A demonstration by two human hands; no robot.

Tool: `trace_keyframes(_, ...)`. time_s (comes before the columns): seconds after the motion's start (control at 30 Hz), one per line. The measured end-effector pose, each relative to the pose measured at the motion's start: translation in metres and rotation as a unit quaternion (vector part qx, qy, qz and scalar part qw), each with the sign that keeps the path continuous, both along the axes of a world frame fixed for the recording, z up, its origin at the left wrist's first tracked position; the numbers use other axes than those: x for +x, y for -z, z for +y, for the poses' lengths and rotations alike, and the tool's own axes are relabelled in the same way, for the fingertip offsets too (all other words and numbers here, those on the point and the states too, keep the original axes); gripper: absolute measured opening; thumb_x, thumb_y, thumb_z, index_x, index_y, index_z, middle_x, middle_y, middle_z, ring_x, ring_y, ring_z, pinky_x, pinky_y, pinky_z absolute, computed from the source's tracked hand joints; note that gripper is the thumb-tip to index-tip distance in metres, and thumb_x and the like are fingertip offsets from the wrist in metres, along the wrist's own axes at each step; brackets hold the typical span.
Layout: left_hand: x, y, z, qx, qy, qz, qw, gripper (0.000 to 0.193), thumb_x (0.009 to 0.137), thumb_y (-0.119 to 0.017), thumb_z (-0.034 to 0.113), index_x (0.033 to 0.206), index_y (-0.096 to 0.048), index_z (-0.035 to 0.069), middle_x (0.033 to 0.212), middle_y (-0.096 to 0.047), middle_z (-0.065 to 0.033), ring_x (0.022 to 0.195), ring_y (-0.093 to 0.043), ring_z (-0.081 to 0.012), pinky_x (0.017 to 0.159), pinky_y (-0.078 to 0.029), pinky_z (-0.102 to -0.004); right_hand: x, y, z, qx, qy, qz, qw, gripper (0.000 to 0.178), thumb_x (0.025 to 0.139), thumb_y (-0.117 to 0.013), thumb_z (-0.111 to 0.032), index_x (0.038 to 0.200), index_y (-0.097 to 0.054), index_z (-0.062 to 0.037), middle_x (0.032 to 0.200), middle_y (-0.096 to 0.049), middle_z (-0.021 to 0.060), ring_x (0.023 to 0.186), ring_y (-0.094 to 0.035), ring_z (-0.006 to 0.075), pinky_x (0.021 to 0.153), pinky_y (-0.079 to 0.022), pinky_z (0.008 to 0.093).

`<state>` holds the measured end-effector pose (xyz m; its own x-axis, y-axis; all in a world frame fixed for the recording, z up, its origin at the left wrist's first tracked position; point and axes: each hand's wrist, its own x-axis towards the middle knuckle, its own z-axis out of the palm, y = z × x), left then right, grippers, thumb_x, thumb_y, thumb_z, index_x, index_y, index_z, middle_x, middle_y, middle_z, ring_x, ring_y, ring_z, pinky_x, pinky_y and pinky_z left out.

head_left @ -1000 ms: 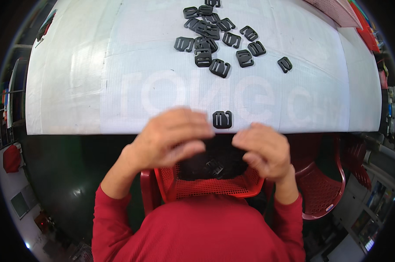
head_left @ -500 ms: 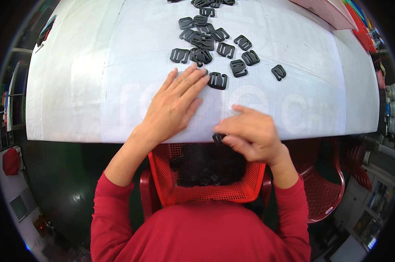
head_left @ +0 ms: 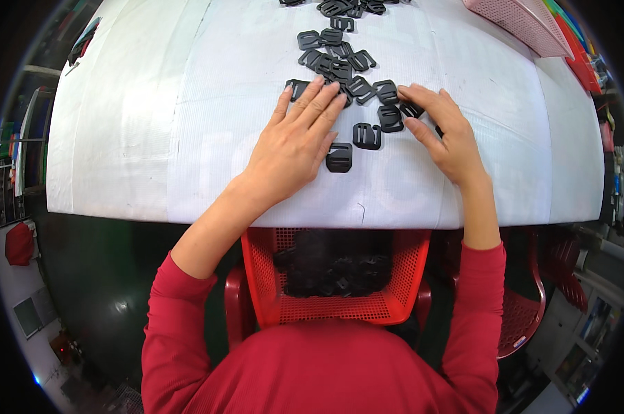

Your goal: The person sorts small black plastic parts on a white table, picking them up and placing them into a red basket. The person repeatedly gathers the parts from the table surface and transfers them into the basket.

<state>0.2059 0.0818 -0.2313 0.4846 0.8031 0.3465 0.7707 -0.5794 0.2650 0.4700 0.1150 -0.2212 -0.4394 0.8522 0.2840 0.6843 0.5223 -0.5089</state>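
Note:
Black plastic strap buckles, flat and slotted, lie scattered on the white-covered table. My left hand rests palm down with its fingers stretched over the near end of the pile; one buckle peeks out beside its fingertips. Just right of that thumb lies a single buckle. Another buckle sits between the two hands. My right hand is open, thumb and fingers apart, reaching over a partly covered buckle. Whether its fingertips touch that buckle is unclear.
Below the table edge, a red perforated basket holds many black buckles. At the far right of the table stands a pink perforated basket. A dark red plastic chair is at the right.
My right hand has left the table's front edge, where it pinched a buckle, and moved forward and right without it. My left hand has slid slightly forward; a buckle now lies beside its thumb.

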Motion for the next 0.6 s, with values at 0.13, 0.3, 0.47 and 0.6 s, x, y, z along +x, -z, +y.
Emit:
trace_keyframes(0.13,-0.001,-0.006,-0.007,-0.007,0.031,-0.035,0.999,0.034,0.087,-0.064,0.007,0.121,-0.063,0.005,0.126,-0.061,-0.0096,0.129,-0.050,-0.0278,0.112,-0.033,-0.0472,-0.010,-0.003,-0.002,0.035,-0.004,0.034,0.999,0.032,0.084,-0.072,-0.020,0.116,-0.068,-0.0138,0.109,-0.069,0.0022,0.109,-0.060,0.0210,0.098,-0.043,0.0423)
trace_keyframes(0.3,-0.006,-0.014,0.007,0.019,0.005,-0.094,0.995,0.022,0.086,-0.066,0.007,0.107,-0.069,0.004,0.113,-0.067,-0.0076,0.118,-0.058,-0.0273,0.108,-0.039,-0.0466,-0.044,0.000,0.022,0.183,-0.031,0.002,0.983,0.026,0.079,-0.074,-0.016,0.105,-0.071,-0.0128,0.097,-0.070,0.0010,0.098,-0.063,0.0205,0.087,-0.046,0.0356)
trace_keyframes(0.47,-0.009,-0.008,0.027,0.076,-0.033,-0.040,0.996,0.021,0.090,-0.064,0.011,0.109,-0.069,0.005,0.111,-0.068,-0.0079,0.119,-0.058,-0.0260,0.108,-0.037,-0.0486,-0.058,0.002,0.025,0.143,0.001,-0.009,0.990,0.026,0.081,-0.073,-0.019,0.107,-0.072,-0.0137,0.091,-0.071,-0.0002,0.092,-0.063,0.0183,0.089,-0.044,0.0349)
trace_keyframes(0.6,-0.011,-0.005,0.026,0.060,-0.010,-0.023,0.998,0.020,0.090,-0.064,0.012,0.108,-0.069,0.007,0.110,-0.068,-0.0069,0.117,-0.059,-0.0254,0.106,-0.039,-0.0470,-0.049,-0.007,0.025,0.020,0.017,0.044,0.999,0.028,0.082,-0.072,-0.019,0.110,-0.072,-0.0123,0.091,-0.072,0.0025,0.086,-0.063,0.0225,0.083,-0.047,0.0359)
